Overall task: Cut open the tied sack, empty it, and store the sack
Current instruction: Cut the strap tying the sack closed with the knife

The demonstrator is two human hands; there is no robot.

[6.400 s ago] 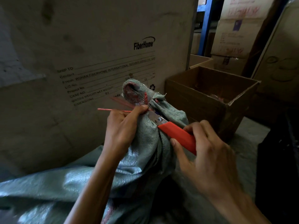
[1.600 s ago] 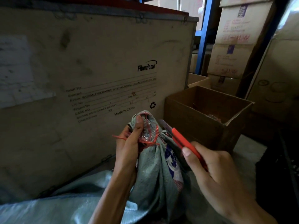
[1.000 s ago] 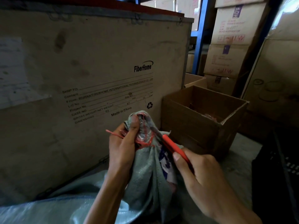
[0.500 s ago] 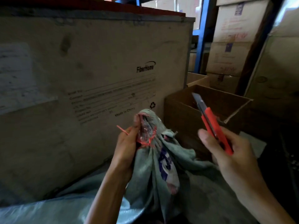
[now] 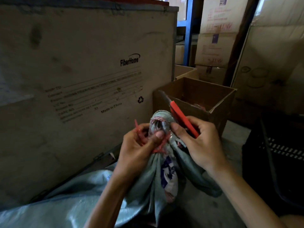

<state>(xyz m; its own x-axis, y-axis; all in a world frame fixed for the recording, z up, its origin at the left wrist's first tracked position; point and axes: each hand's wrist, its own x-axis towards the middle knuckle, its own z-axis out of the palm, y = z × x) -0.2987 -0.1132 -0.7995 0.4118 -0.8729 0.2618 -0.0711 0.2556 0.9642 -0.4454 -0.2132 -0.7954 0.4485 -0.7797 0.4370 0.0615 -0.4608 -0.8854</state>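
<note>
A grey-green woven sack point(image 5: 148, 181) lies in front of me with its neck bunched upright. A red plastic string point(image 5: 160, 146) is wound around the neck, and loose red ends stick out to the left. My left hand point(image 5: 138, 148) grips the neck and the string, thumb pressed on the bunched top. My right hand point(image 5: 199, 142) holds a red utility knife point(image 5: 183, 119) against its palm, blade pointing up and away, while its thumb touches the right side of the sack's neck.
A big pale crate printed FiberHome point(image 5: 82, 71) stands close behind the sack. An open brown cardboard box point(image 5: 195, 99) sits to the right of it. A black plastic crate point(image 5: 279, 155) is at the far right. Stacked cartons point(image 5: 217, 35) and blue shelving point(image 5: 189, 30) fill the background.
My right hand, raised away with the knife half a second ago, has come back down to the sack's neck. My left hand has kept its grip on the tied neck.
</note>
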